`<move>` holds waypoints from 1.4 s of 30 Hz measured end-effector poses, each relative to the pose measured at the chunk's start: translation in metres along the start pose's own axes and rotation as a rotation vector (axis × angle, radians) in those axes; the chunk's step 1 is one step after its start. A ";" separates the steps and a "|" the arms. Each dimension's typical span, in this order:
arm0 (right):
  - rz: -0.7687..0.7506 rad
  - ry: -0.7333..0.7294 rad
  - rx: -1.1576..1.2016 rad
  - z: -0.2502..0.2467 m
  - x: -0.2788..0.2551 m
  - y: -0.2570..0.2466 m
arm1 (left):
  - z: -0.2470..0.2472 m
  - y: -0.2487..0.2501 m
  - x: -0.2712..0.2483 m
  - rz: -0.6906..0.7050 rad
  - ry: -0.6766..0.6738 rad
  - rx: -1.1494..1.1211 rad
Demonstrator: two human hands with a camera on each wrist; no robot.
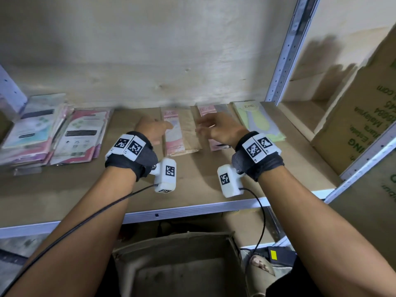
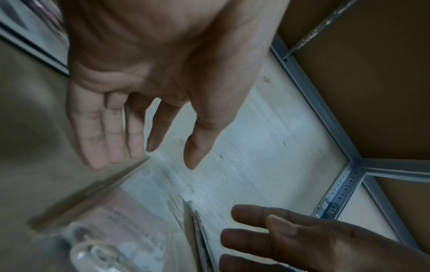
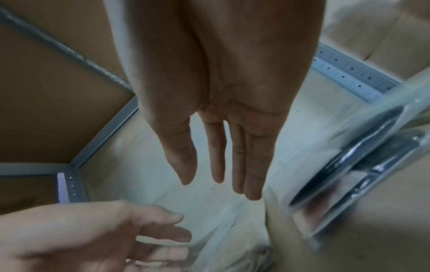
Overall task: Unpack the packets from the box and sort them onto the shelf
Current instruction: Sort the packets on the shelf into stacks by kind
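Head view: shelf board (image 1: 192,185) carries pink packet stack (image 1: 174,133), second pink packet (image 1: 211,127) and green packet (image 1: 260,122) in a row at the back; two taller stacks of packets (image 1: 53,133) lie at the far left, the leftmost cut off by the frame edge. Left hand (image 1: 153,127) hovers at the pink stack, right hand (image 1: 218,127) over the second pink packet, hiding most of it; both are blurred, so contact cannot be told. Cardboard box (image 1: 180,264) sits open below the shelf, its inside dim and its contents unreadable.

Left wrist view: left hand (image 2: 149,77) shows straight, spread fingers holding nothing. Below it a packet (image 2: 125,220) is smeared by blur. Right hand (image 2: 309,244) enters from the lower right, partly cut off.

Right wrist view: right hand (image 3: 221,103) has fingers straight and together, empty. Clear-wrapped packets (image 3: 363,160) at the right are blurred. Left hand (image 3: 93,235) is relaxed, unclosed, cut off at the corner.
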State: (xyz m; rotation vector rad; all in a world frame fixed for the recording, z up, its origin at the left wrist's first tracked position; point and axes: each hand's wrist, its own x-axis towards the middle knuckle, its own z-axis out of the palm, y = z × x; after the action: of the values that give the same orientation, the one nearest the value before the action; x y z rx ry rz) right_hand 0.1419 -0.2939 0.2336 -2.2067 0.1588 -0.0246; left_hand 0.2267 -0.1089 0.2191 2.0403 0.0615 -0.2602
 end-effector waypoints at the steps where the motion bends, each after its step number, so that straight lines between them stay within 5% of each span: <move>1: 0.006 -0.039 -0.024 0.006 0.001 -0.002 | -0.001 -0.003 0.000 -0.024 -0.029 0.012; 5: 0.046 -0.115 -0.092 0.024 0.006 -0.005 | -0.005 -0.009 -0.002 -0.061 -0.139 -0.018; 20: 0.047 -0.111 -0.075 0.031 0.015 -0.002 | -0.009 -0.011 0.001 -0.094 -0.150 -0.113; 31: -0.106 0.008 0.067 0.054 0.010 -0.026 | -0.090 -0.026 -0.013 0.023 0.080 -0.134; 36: -0.039 -0.169 0.282 0.105 0.018 -0.076 | -0.151 -0.047 -0.017 0.006 0.165 -0.174; 42: 0.131 -0.353 0.247 0.175 0.049 -0.130 | -0.211 -0.076 -0.017 0.001 0.320 -0.196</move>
State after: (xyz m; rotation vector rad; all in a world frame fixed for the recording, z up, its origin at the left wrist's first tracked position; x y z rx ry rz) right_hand 0.2177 -0.0841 0.2311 -1.9156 0.0968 0.3956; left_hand 0.2319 0.1139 0.2498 1.8691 0.2735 0.0737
